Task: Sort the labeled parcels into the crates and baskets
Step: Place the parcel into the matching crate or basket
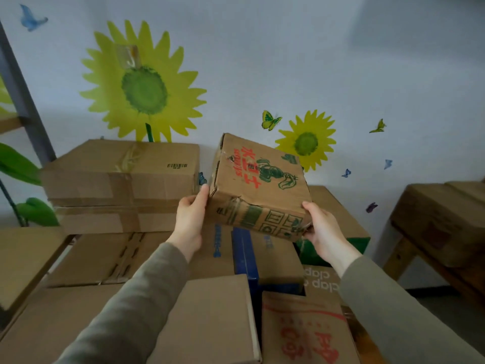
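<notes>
A: While the box (258, 185) hangs tilted over the pile (110, 261), who holds it?

B: Both hands. The left hand (190, 216) grips its left edge, thumb against the near corner; the right hand (321, 229) curls round the lower right corner, thumb on top.

A: And where is it?

B: In the air, just right of the taped stack (120, 179), before the sunflower wall (288, 61), red and green print facing up.

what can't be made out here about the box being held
Head view only:
- Held box: no shipping label shows; its underside and far faces are turned away.
- Right hand: fingers mostly hidden under the box.
- Barcode on the taped box: too small to read.
- Red-printed box: print cut off by the bottom edge.
</notes>
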A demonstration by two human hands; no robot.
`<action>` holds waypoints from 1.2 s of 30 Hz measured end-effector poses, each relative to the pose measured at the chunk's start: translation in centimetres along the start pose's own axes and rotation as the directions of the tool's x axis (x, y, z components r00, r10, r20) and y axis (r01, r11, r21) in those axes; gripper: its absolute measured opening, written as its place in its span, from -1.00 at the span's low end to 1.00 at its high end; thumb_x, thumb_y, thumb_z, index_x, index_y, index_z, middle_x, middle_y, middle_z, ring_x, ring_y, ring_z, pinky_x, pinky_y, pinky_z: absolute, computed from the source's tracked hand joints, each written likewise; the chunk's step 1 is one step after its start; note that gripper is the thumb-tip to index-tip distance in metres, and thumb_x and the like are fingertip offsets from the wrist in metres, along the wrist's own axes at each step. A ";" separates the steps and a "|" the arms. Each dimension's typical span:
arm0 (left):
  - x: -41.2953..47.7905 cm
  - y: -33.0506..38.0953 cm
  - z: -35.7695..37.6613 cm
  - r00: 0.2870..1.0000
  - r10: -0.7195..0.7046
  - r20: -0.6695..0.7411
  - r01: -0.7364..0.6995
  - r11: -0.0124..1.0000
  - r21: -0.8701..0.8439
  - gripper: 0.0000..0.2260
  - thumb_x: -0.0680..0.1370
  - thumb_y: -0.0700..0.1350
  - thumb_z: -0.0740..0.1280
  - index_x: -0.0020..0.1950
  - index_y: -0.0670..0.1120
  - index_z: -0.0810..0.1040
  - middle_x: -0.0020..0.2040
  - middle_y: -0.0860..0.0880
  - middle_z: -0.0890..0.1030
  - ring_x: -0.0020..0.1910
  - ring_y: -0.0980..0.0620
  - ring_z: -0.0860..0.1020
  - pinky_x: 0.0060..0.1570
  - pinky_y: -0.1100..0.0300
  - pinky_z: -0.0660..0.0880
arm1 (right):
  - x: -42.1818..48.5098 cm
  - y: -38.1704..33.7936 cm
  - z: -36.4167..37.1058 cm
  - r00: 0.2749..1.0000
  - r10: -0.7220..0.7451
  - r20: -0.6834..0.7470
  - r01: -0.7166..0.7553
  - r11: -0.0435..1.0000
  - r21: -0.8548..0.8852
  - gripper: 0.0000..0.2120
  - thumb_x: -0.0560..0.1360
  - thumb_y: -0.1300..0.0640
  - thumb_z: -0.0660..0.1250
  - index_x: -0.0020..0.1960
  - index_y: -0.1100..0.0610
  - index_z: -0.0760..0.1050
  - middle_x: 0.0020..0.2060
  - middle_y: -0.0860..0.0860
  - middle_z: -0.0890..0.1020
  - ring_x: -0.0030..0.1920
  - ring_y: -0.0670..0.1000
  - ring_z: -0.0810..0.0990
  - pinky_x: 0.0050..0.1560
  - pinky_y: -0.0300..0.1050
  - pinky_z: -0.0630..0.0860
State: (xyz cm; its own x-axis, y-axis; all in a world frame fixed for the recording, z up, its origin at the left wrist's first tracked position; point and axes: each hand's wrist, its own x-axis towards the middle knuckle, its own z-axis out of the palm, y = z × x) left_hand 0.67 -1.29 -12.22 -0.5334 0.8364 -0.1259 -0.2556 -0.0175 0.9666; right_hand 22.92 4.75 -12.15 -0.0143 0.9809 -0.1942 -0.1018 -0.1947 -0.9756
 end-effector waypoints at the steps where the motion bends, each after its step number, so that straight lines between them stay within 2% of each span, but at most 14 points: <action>1: -0.3 0.6 0.1 0.999 -0.038 0.020 0.040 0.997 -0.061 -0.65 0.51 0.14 0.33 0.12 -0.10 0.53 0.05 -0.09 0.64 0.04 -0.03 0.58 0.22 -0.02 0.45 | 0.0 -0.2 0.1 1.000 0.001 0.007 -0.001 1.000 0.015 -0.89 0.58 0.09 0.22 -0.06 0.11 0.47 -0.08 0.12 0.63 -0.01 0.08 0.58 0.21 0.07 0.47; 4: -0.7 2.1 0.5 0.969 -0.154 0.193 0.208 0.930 -0.302 -0.68 0.52 0.09 0.33 0.15 -0.08 0.57 0.06 -0.11 0.66 0.01 -0.03 0.62 -0.06 0.05 0.53 | 0.0 -0.7 0.5 0.999 -0.011 0.041 0.010 1.000 0.029 -0.86 0.59 0.09 0.19 -0.06 0.12 0.46 -0.08 0.13 0.62 -0.09 0.05 0.56 -0.01 -0.04 0.48; 7: -0.9 2.5 0.7 0.925 -0.176 0.336 0.312 0.858 -0.408 -0.62 0.53 0.10 0.28 0.26 -0.08 0.51 0.17 -0.21 0.59 0.15 -0.23 0.55 0.04 -0.21 0.49 | 0.3 -1.2 0.7 0.997 -0.033 0.072 0.032 0.999 0.014 -0.88 0.60 0.12 0.16 -0.02 0.11 0.46 -0.02 0.14 0.61 -0.07 0.05 0.58 -0.14 -0.09 0.47; 9: -0.9 2.7 0.8 0.926 -0.168 0.339 0.315 0.840 -0.442 -0.61 0.52 0.06 0.31 0.27 -0.11 0.49 0.17 -0.24 0.59 0.15 -0.25 0.54 0.01 -0.24 0.49 | 0.6 -1.4 0.8 0.993 -0.083 0.085 0.089 0.993 -0.074 -0.81 0.61 0.13 0.15 0.18 0.13 0.45 0.16 0.15 0.57 0.09 0.09 0.56 0.05 0.00 0.52; 11: -1.2 3.1 1.0 0.948 -0.141 0.284 0.260 0.859 -0.441 -0.63 0.50 0.01 0.35 0.25 -0.12 0.49 0.12 -0.21 0.62 0.11 -0.22 0.57 -0.02 -0.22 0.52 | 0.9 -1.6 0.9 0.982 -0.158 0.105 0.184 0.931 -0.316 -0.60 0.62 0.17 0.14 0.45 0.13 0.27 0.39 0.10 0.40 0.33 0.11 0.43 0.31 0.08 0.40; 13: -1.6 3.2 1.2 0.964 -0.100 0.247 0.200 0.885 -0.421 -0.60 0.45 -0.03 0.39 0.24 -0.13 0.47 0.10 -0.19 0.64 0.09 -0.19 0.59 0.00 -0.21 0.53 | 0.8 -1.9 1.4 0.960 -0.231 0.160 0.280 0.824 -0.493 -0.56 0.62 0.22 0.12 0.49 0.13 0.22 0.43 0.07 0.34 0.39 0.09 0.35 0.38 0.04 0.32; 16: -2.4 3.4 1.9 0.980 -0.034 0.196 0.105 0.925 -0.365 -0.66 0.45 -0.06 0.41 0.18 -0.13 0.48 0.07 -0.18 0.65 0.06 -0.15 0.62 0.05 -0.19 0.53 | -0.1 -2.9 2.9 0.911 -0.289 0.295 0.411 0.709 -0.573 -0.61 0.63 0.17 0.11 0.45 0.12 0.31 0.38 0.07 0.41 0.35 0.07 0.40 0.33 -0.01 0.36; 19: -3.2 3.6 2.7 0.991 0.028 0.130 0.016 0.947 -0.320 -0.74 0.48 -0.07 0.40 0.11 -0.14 0.51 0.03 -0.16 0.66 0.01 -0.11 0.64 0.07 -0.14 0.54 | -1.5 -4.1 4.4 0.902 -0.238 0.360 0.399 0.778 -0.486 -0.60 0.64 -0.03 0.08 0.42 0.09 0.34 0.33 0.01 0.45 0.26 0.01 0.44 0.19 -0.15 0.35; 22: -3.6 3.6 3.3 0.991 0.098 0.093 -0.071 0.963 -0.259 -0.70 0.47 -0.05 0.42 0.15 -0.12 0.53 0.03 -0.11 0.67 0.04 -0.08 0.63 0.13 -0.13 0.52 | -2.6 -5.4 5.2 0.903 -0.116 0.414 0.248 0.927 -0.281 -0.51 0.56 -0.26 0.08 0.36 -0.02 0.41 0.26 -0.10 0.52 0.21 -0.08 0.52 0.15 -0.20 0.40; 25: -4.1 3.4 4.2 0.977 0.195 0.081 -0.179 0.968 -0.173 -0.77 0.46 -0.07 0.44 0.09 -0.04 0.56 0.01 -0.06 0.68 0.05 -0.05 0.63 0.10 -0.04 0.55 | -3.0 -6.2 5.5 0.857 -0.109 0.503 0.203 0.970 -0.136 -0.71 0.57 -0.20 0.13 0.10 -0.07 0.50 -0.11 -0.20 0.62 -0.27 -0.35 0.60 -0.36 -0.44 0.48; 27: -4.2 3.1 4.8 0.964 0.255 0.074 -0.247 0.964 -0.103 -0.79 0.47 -0.09 0.44 0.07 -0.03 0.55 0.00 -0.04 0.67 0.02 -0.03 0.63 0.07 0.01 0.57 | -3.1 -6.4 5.6 0.838 -0.136 0.529 0.221 0.970 -0.100 -0.79 0.56 -0.09 0.24 0.09 0.01 0.49 -0.15 -0.15 0.61 -0.39 -0.35 0.58 -0.49 -0.46 0.42; 30: -4.5 3.0 5.4 0.949 0.303 0.083 -0.304 0.953 0.001 -0.83 0.53 -0.04 0.36 0.10 -0.03 0.55 -0.03 0.00 0.67 -0.01 0.01 0.63 -0.01 0.09 0.57 | -2.7 -5.6 5.3 0.846 -0.187 0.498 0.251 0.966 -0.064 -0.86 0.54 0.03 0.32 0.07 0.04 0.51 -0.14 -0.11 0.62 -0.34 -0.31 0.60 -0.44 -0.42 0.45; 34: -4.8 3.4 5.4 0.955 0.266 0.129 -0.272 0.962 0.029 -0.73 0.65 0.04 0.10 -0.01 0.06 0.58 -0.18 0.12 0.65 -0.21 0.27 0.61 -0.30 0.43 0.48 | -1.7 -5.4 4.6 0.898 -0.179 0.401 0.183 0.983 0.029 -0.82 0.54 0.03 0.31 0.03 0.12 0.54 -0.09 0.04 0.66 -0.14 -0.02 0.61 -0.11 -0.12 0.51; 36: -4.8 3.4 5.3 0.948 0.283 0.145 -0.300 0.948 0.108 -0.75 0.65 -0.03 0.12 -0.02 0.04 0.59 -0.10 0.08 0.66 -0.13 0.24 0.60 -0.22 0.40 0.50 | -1.1 -5.2 4.2 0.917 -0.147 0.371 0.103 0.985 0.135 -0.75 0.55 0.04 0.28 0.11 0.18 0.54 -0.04 0.14 0.64 -0.11 0.06 0.59 -0.07 -0.01 0.50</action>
State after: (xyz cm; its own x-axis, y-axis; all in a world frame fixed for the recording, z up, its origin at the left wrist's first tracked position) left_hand 6.64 -2.44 -7.12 -0.4613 0.8673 0.1869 0.0051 -0.2081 0.9781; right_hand 19.32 4.71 -6.44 -0.3675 0.9300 0.0031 -0.2365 -0.0902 -0.9674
